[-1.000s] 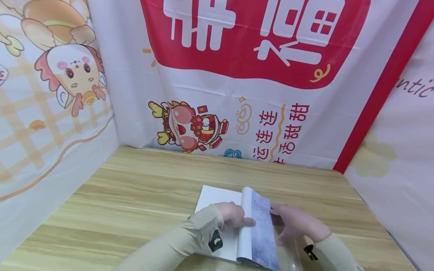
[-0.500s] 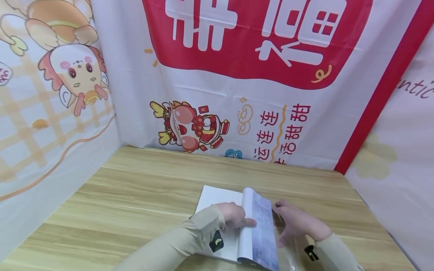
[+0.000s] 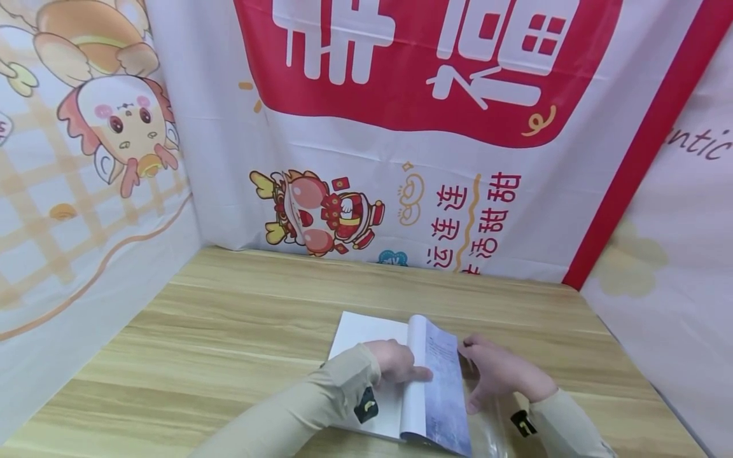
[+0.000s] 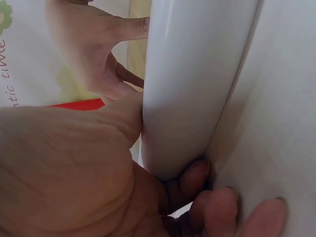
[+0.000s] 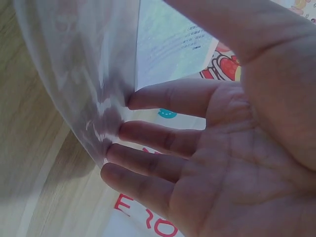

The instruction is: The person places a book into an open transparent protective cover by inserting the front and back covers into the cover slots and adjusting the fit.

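A book with a white page (image 3: pixel 366 331) showing lies on the wooden table. Its blue-grey printed cover (image 3: pixel 446 388) is bent over to the right in a rounded white roll. My left hand (image 3: pixel 395 362) pinches this bent cover, index finger laid over it; in the left wrist view, other fingers (image 4: pixel 222 207) curl into the gap beside the white roll (image 4: pixel 192 79). A clear plastic sheet (image 5: pixel 74 64) stands at the cover's right edge. My right hand (image 3: pixel 506 372) spreads beside it, its straight fingertips touching the plastic in the right wrist view.
The wooden tabletop (image 3: pixel 229 331) reaches back to a hanging white and red printed cloth (image 3: pixel 343 152). Patterned cloths hang at the left (image 3: pixel 86 210) and at the right (image 3: pixel 670 254).
My right hand has shifted slightly away from the cover's edge since a second ago. The left hand and the book keep their places.
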`<action>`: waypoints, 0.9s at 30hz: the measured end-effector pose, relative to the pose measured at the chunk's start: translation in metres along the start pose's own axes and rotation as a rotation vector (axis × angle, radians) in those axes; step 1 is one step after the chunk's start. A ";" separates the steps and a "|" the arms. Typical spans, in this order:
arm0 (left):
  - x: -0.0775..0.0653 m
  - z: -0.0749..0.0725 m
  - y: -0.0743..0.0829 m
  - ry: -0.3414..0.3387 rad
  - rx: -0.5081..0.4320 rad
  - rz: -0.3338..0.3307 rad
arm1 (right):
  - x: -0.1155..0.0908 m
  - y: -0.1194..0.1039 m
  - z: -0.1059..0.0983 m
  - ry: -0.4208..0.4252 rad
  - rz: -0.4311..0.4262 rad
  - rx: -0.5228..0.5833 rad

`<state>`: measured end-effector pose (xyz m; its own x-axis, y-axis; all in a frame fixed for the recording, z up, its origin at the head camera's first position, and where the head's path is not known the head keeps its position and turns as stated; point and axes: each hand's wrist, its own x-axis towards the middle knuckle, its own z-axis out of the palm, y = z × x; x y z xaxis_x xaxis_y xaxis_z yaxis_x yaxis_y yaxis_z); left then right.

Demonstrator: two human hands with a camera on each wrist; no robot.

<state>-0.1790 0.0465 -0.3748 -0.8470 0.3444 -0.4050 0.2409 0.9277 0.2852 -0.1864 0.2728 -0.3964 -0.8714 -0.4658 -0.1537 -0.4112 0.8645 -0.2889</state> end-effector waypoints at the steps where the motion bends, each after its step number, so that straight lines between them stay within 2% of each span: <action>1: 0.000 0.000 0.000 0.000 0.010 0.000 | 0.000 0.000 0.000 0.002 0.000 -0.003; 12: 0.001 -0.001 0.003 0.011 0.110 -0.007 | 0.000 0.001 0.003 0.030 -0.045 -0.013; 20: -0.004 -0.002 0.006 0.034 0.124 0.007 | 0.000 0.000 0.000 0.011 -0.035 -0.006; 27: -0.008 -0.004 0.009 0.067 0.150 0.020 | -0.001 0.001 0.001 0.047 -0.106 -0.046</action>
<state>-0.1719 0.0522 -0.3659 -0.8698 0.3577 -0.3399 0.3223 0.9334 0.1577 -0.1859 0.2741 -0.3977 -0.8336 -0.5466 -0.0797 -0.5127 0.8192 -0.2570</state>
